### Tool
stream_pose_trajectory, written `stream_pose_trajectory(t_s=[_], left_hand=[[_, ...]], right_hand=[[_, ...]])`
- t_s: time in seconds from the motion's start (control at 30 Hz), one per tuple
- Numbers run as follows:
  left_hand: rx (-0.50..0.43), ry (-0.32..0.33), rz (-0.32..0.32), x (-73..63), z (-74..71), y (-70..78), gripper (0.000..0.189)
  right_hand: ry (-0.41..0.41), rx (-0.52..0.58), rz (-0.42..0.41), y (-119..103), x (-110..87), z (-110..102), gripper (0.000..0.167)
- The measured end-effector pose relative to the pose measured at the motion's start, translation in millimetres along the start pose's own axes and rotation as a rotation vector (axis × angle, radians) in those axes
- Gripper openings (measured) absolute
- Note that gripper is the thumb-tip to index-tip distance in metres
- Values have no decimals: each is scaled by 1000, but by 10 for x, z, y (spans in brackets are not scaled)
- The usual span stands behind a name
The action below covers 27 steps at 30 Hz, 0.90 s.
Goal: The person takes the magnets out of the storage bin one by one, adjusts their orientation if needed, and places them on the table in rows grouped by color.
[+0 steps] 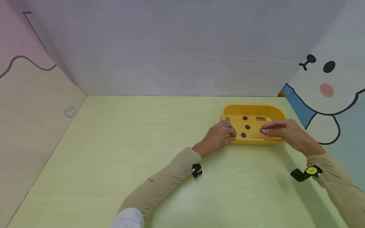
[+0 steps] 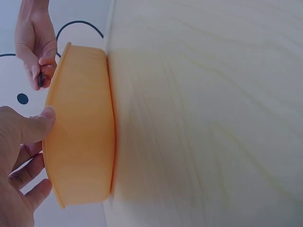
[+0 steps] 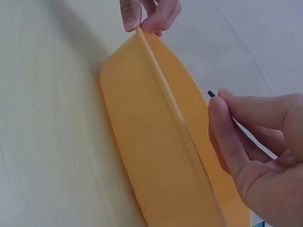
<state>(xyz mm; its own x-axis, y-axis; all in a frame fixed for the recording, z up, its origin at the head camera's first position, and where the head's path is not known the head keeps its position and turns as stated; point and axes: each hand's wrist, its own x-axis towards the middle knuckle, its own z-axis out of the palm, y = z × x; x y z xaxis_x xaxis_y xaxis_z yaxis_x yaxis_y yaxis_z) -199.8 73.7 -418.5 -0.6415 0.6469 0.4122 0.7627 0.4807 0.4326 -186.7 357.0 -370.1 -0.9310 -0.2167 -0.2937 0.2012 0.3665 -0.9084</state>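
A yellow plastic tray with rounded corners stands on the table. My left hand grips its left end, the thumb outside the wall and the fingers over the rim, as the left wrist view shows. Above the tray's right part, my right hand pinches a small dark round disc between thumb and fingertips. Edge-on in the right wrist view, the disc looks thin and flat. Inside the tray lie several like discs, among them a dark disc, and a brown rectangular piece near the back wall.
A second brown piece lies at the tray's left end, beside my left fingers. The pale wooden table stretches left and in front. A wall rises behind its back edge, and a printed cartoon panel stands at the right.
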Motion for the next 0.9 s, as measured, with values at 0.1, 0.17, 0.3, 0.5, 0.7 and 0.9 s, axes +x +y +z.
stream_pose_trajectory(t_s=[0.1,0.17,0.3,0.5,0.7,0.9], left_hand=[[-2,1,-2,-1,-1,-4,9],[-5,5,-3,0,-3,-8,9],[-8,15,5,4,-5,-12,9],[0,18,4,8,12,1,7],[5,4,-26,8,12,16,8],[21,-7,-43,11,-6,30,8]], right_hand=[[-7,14,-6,0,-37,15,24],[-6,15,-5,-1,-59,25,24],[1,0,-1,-17,-113,51,24],[9,-18,19,-15,-203,100,24],[19,-61,47,8,-266,142,28],[8,-40,46,50,-320,166,23]])
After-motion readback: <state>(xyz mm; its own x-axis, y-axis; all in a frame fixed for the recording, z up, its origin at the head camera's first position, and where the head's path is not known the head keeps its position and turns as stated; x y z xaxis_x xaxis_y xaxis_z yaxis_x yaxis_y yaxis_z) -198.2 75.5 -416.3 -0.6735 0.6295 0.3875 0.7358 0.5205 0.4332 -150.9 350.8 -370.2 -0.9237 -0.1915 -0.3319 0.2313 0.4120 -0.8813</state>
